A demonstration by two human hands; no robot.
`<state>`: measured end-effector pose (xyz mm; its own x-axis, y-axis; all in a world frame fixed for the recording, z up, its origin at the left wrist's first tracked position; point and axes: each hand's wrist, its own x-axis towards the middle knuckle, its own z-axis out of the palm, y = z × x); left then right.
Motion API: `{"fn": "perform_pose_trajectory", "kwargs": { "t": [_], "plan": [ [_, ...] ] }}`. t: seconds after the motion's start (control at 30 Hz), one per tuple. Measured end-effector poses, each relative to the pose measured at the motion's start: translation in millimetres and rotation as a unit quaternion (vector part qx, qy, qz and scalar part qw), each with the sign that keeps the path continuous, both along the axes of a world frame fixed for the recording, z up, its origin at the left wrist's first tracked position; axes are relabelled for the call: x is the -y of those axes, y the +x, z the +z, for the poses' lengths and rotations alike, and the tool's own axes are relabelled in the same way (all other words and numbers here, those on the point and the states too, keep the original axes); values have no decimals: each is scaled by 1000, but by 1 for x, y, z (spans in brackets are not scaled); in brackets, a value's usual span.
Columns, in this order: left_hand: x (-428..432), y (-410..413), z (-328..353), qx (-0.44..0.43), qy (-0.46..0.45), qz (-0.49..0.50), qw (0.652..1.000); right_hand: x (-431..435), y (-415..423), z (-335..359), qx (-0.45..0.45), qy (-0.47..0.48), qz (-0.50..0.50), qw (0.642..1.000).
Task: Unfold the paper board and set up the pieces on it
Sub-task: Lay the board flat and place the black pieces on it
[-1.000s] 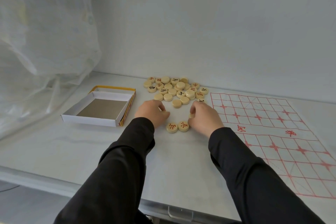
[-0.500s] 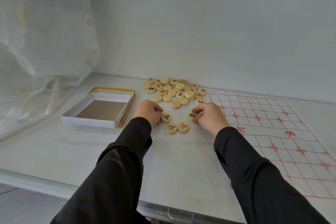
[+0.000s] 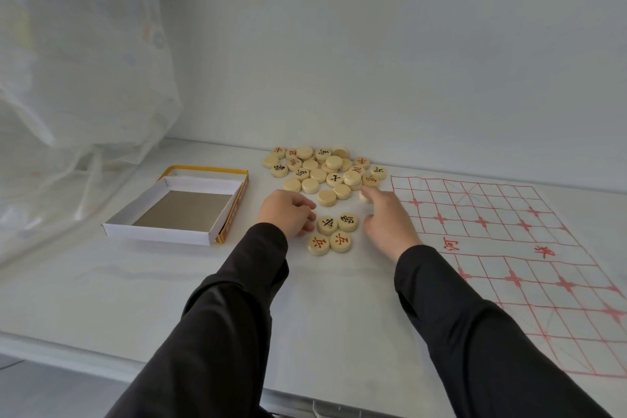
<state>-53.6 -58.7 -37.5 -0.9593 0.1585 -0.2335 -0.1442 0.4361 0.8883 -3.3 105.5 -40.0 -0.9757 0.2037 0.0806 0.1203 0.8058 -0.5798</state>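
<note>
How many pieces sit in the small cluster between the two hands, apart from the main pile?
4: two black-lettered pieces in the far row, two red-lettered pieces in the near row. The right hand may hide more.
</note>
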Motion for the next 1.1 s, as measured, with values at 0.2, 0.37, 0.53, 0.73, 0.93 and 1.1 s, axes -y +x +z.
{"fn": "perform_pose_trajectory", "kwargs": {
  "t": [0.2, 0.37, 0.53, 0.73, 0.93, 1.1],
  "plan": [
    [-6, -2, -6, -68, -67, -10, 995, 5, -9, 5, -79, -117, -28, 990],
    [-15, -3, -4, -158, -239, -130, 949, 5, -14, -3, 29, -62, 66, 995],
    [-13, -4, -2, -148, -279, -92, 944, -1, -13, 1, -42, -20, 2, 999],
    [-11, 0, 2, -153, -262, -52, 952, 7, -11, -3, 13, 39, 68, 997],
    [-16, 2, 2, -132, -235, -70, 960, 8, -13, -1, -41, 78, 15, 996],
    [-13, -1, 2, -117, -248, -108, 956, 10, -12, -5, -19, 75, 17, 997]
  ]
}}
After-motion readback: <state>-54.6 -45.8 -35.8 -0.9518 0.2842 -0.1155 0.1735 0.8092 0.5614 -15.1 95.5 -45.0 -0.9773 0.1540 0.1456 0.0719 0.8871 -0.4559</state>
